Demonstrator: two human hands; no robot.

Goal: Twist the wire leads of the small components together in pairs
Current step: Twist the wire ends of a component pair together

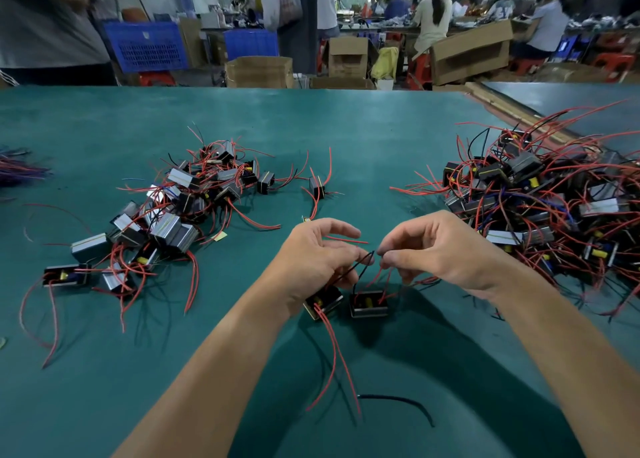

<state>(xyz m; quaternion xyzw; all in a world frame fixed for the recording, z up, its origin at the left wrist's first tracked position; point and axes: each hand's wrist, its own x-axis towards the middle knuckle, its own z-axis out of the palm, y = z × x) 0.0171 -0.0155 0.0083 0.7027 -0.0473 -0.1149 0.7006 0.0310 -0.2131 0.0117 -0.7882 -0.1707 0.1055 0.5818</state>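
Two small black transformer-like components lie side by side near the table's front: the left component (pixel 323 301) partly under my left hand (pixel 318 256), the right component (pixel 369 303) beside it. Black leads (pixel 363 267) rise from both and meet between my hands. My left hand pinches those black leads with curled fingers. My right hand (pixel 433 246) pinches the lead tips from the other side, thumb against forefinger. Red leads (pixel 337 353) from the left component trail toward me over the green table (pixel 346 139).
A pile of components with red wires (pixel 166 215) sits at the left, a larger tangled pile (pixel 540 201) at the right. One lone component (pixel 317 187) lies between them. A loose black wire (pixel 401 400) lies near me. People and cardboard boxes stand beyond the table.
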